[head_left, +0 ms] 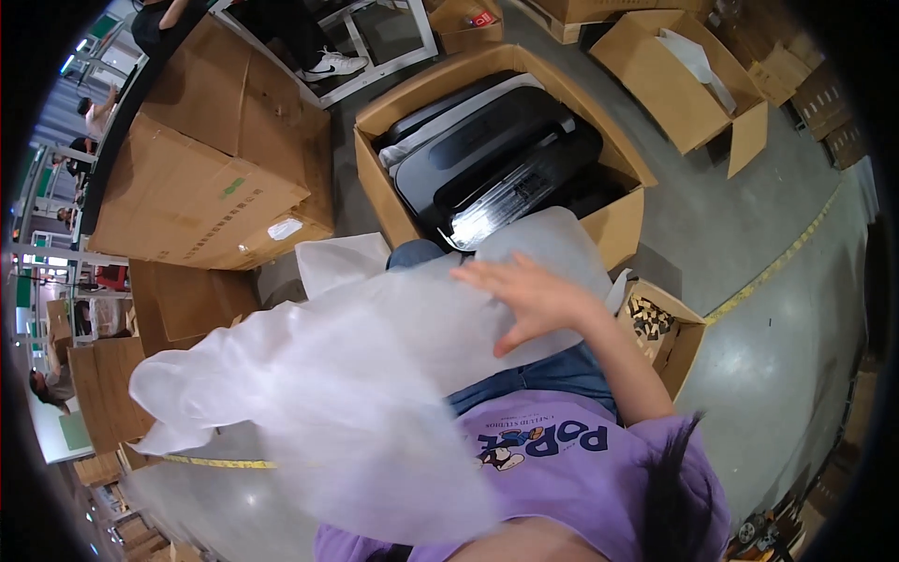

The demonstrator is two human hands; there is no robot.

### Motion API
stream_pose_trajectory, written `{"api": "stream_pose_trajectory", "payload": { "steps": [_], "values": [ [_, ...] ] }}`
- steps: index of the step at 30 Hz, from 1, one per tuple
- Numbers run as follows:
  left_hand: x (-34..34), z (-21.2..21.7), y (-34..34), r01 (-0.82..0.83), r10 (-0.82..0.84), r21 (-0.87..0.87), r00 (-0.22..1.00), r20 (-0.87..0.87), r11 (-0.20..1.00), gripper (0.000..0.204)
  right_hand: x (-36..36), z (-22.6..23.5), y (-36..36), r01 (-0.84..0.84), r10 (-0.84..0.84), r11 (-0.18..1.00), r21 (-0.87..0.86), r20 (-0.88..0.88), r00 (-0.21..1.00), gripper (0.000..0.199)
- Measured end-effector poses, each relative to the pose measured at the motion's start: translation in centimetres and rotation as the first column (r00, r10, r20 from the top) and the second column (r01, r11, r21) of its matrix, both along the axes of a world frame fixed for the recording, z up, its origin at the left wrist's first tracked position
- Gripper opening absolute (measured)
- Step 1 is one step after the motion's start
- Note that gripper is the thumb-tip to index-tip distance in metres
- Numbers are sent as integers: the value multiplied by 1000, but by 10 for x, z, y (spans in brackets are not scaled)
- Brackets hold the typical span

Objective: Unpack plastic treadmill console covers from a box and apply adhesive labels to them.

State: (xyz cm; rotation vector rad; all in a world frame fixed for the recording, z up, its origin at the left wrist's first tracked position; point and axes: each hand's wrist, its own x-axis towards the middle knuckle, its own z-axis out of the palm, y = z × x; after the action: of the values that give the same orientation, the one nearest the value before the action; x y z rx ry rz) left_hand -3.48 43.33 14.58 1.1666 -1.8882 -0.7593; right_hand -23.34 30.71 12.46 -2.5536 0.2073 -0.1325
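A thin, whitish translucent packing sheet point(281, 365) spreads across my lap and out to the left, its left and lower parts blurred. My right hand point(529, 295) lies on the right part of this sheet with its fingers stretched and apart. Beneath that part a rounded bulge shows, but what lies under it cannot be made out. My left hand is hidden, probably behind the sheet. Just ahead of my knees, several glossy black plastic panels point(487, 140) stand on edge in an open cardboard box point(618, 229), with whitish wrapping between some of them.
A large cardboard carton point(197, 187) stands to the left. By my right forearm is a small open box point(688, 351) of little black and tan pieces point(649, 318). Another open carton point(651, 108) sits far right. Beyond the panels are a white metal frame point(384, 70) and a person's shoe point(333, 64).
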Motion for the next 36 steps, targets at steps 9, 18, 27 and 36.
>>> {"api": "stream_pose_trajectory", "payload": {
  "steps": [9,18,27,36],
  "values": [
    [11,33,50,-385,453,614,890,49,689,46,2,-1,66,83,-292,298,951,8,956,21],
    [-16,-62,89,-505,656,452,699,-285,735,37,45,24,55,7,-77,755,656,78,994,31],
    [210,-253,129,-995,486,-42,-81,870,-92,33,18,-3,40,342,-343,929,140,-17,939,30],
    [115,-324,108,-782,-15,609,613,790,131,42,32,-64,-27,449,-418,531,718,-239,876,18]
  ]
}}
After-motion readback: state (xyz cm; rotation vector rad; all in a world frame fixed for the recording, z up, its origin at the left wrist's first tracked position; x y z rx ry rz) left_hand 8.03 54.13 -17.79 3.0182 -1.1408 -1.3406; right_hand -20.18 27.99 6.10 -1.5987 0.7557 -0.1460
